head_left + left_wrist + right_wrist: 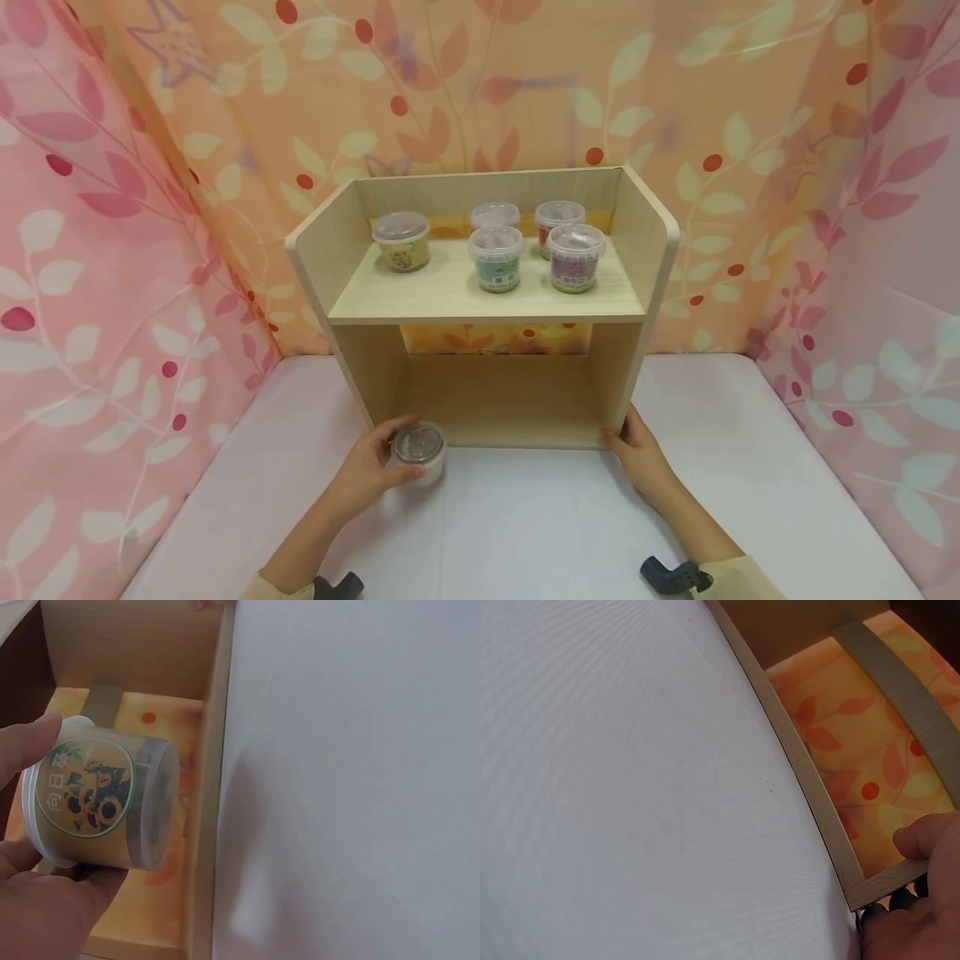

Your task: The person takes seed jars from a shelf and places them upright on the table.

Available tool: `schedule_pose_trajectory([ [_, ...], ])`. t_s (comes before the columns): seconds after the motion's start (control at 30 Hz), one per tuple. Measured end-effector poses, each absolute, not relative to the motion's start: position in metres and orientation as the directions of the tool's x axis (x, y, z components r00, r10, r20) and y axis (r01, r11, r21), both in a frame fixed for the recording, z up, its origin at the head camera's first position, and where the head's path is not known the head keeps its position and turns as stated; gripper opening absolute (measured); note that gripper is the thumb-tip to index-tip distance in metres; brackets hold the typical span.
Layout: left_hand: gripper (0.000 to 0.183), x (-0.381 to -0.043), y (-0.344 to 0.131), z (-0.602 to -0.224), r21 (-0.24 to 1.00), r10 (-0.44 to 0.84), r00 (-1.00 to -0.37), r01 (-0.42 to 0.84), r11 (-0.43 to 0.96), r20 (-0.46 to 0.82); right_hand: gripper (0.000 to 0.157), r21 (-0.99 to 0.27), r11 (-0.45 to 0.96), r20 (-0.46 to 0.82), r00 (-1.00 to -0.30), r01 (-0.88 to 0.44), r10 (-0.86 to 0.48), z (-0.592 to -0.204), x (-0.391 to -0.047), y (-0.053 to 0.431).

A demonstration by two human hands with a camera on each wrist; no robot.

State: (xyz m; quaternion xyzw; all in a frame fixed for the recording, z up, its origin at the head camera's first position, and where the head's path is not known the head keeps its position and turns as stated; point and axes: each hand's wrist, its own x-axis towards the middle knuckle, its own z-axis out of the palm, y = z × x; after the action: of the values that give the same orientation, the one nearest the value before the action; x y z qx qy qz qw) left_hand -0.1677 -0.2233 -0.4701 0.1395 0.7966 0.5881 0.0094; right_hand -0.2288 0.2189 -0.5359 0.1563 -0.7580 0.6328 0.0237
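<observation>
My left hand [367, 467] holds a small lidded plastic tub [422, 452] near the lower left front corner of a pale wooden two-tier shelf [487, 318]. Thumb and fingers grip the tub's sides. In the left wrist view the tub [90, 791] shows a round sunflower label and a white rim. My right hand [639, 457] grips the bottom front edge of the shelf's right side panel. From the right wrist, that hand [922, 907] has its thumb inside the panel [885, 883] and its fingers outside it.
On the upper shelf stand a yellow tub [402, 242] at left, and a teal tub [497, 260], a purple tub [574, 260], a red tub [558, 218] and another tub [495, 214] toward the right. A white-covered table [525, 533] lies beneath; patterned cloth [480, 92] hangs behind and beside.
</observation>
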Motion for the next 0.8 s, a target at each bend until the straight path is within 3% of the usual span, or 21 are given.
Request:
schedule_pose_trajectory([
  [0.8,0.090,-0.175,-0.227,-0.494,0.925,0.206,-0.978,0.100,0.367,0.024,0.072,-0.942,0.189,0.241,-0.950,-0.278,-0.199,-0.537,-0.227,0.219],
])
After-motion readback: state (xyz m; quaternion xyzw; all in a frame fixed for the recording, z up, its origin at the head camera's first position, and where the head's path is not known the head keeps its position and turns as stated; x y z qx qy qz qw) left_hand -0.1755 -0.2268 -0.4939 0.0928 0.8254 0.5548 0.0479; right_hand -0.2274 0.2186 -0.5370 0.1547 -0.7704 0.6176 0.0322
